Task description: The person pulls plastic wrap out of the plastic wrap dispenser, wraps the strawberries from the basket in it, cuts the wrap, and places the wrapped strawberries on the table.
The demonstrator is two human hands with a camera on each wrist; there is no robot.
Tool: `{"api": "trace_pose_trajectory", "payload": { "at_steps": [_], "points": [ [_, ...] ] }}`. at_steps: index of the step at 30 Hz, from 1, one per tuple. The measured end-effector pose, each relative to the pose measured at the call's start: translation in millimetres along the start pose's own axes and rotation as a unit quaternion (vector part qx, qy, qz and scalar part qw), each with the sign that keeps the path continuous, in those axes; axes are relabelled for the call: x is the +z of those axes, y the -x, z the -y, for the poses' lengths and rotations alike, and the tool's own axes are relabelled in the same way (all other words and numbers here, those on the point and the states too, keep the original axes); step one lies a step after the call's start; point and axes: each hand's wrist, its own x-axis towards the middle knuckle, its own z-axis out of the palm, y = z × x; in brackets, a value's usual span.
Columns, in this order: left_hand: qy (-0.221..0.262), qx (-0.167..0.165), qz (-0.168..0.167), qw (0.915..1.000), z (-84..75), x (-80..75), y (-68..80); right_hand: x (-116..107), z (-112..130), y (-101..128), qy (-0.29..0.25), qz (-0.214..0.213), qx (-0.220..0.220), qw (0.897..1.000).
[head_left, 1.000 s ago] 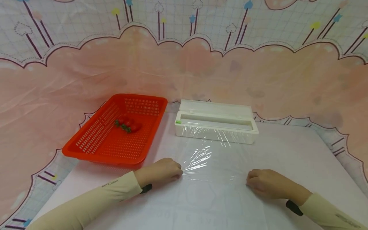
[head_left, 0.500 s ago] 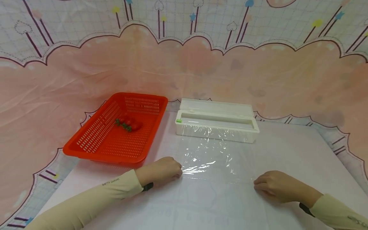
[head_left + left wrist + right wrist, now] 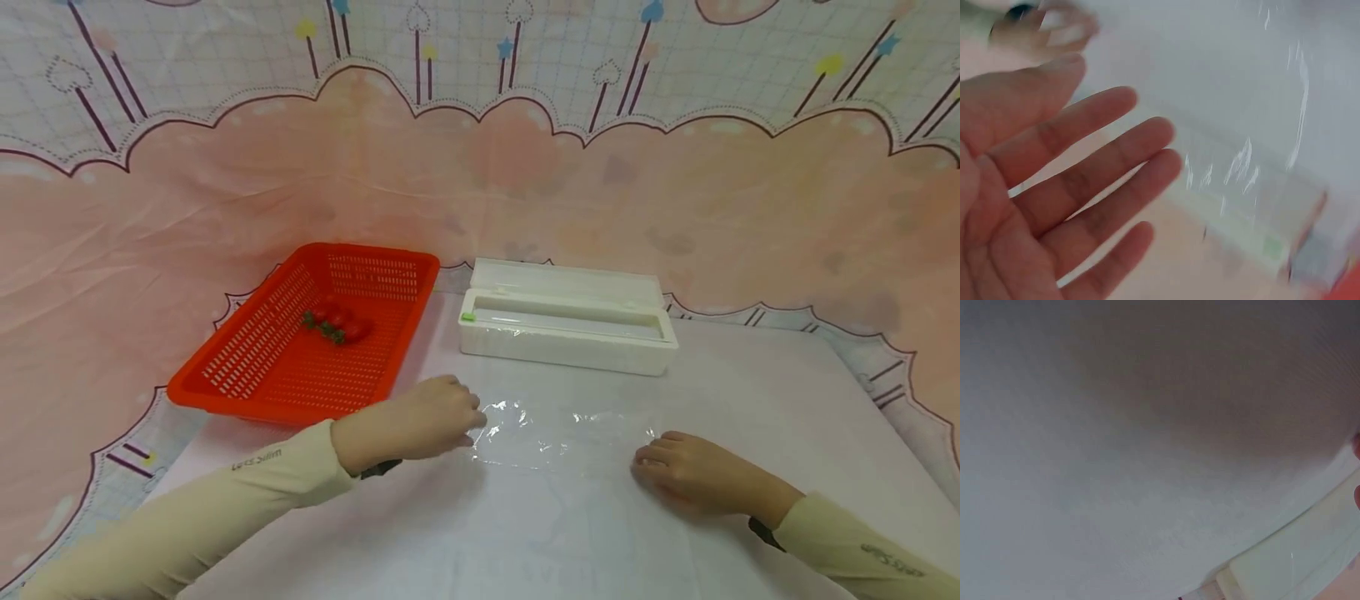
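your left hand [image 3: 431,417] hovers at the left edge of the sheet of cling film [image 3: 558,433], and the left wrist view shows its fingers [image 3: 1094,165] spread straight and holding nothing. your right hand [image 3: 693,475] lies flat on the counter [image 3: 750,392] at the film's right edge, fingers relaxed and pressing down, gripping nothing that shows. the film lies crinkled and shiny on the counter between your two hands, just in front of the white dispenser box [image 3: 566,329], whose lid stands open; whether the sheet is joined to the roll there, you cannot tell from these views. to the left of the box, near your left hand, sits the red basket [image 3: 255,367], with a small bunch of cherry tomatoes [image 3: 337,323] inside. the right wrist view is too blurred to add anything.
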Motion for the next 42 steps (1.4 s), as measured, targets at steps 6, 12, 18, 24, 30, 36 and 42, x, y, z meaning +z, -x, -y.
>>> {"api": "trace_pose_trajectory", "payload": {
  "at_steps": [6,12,18,24,30,36,42],
  "points": [
    [0.035,-0.079,-0.071,0.9937,63.8,-36.6,23.6,2.1,1.6,3.2,0.014,-0.016,-0.011,1.0],
    [0.04,-0.141,-0.068,0.9869,123.1,-27.0,44.5,2.8,1.1,5.1,0.023,-0.021,-0.018,0.999],
    [0.039,-0.168,-0.064,0.9829,157.3,1.4,54.4,2.6,1.1,6.3,0.029,-0.026,-0.021,0.999],
    [0.044,-0.202,-0.052,0.9771,182.3,28.2,54.0,1.7,0.8,6.1,0.028,-0.024,-0.018,0.999],
    [0.122,-0.265,-0.022,0.9563,206.6,54.8,50.4,2.8,-0.1,7.1,0.028,-0.025,-0.016,0.999],
    [0.256,-0.31,-0.008,0.9156,219.7,70.3,54.9,2.8,1.1,7.0,0.016,-0.019,-0.009,1.0],
    [0.365,-0.334,-0.016,0.8686,227.5,86.1,62.5,3.1,3.1,6.6,0.005,-0.012,-0.002,1.0]
  ]
}}
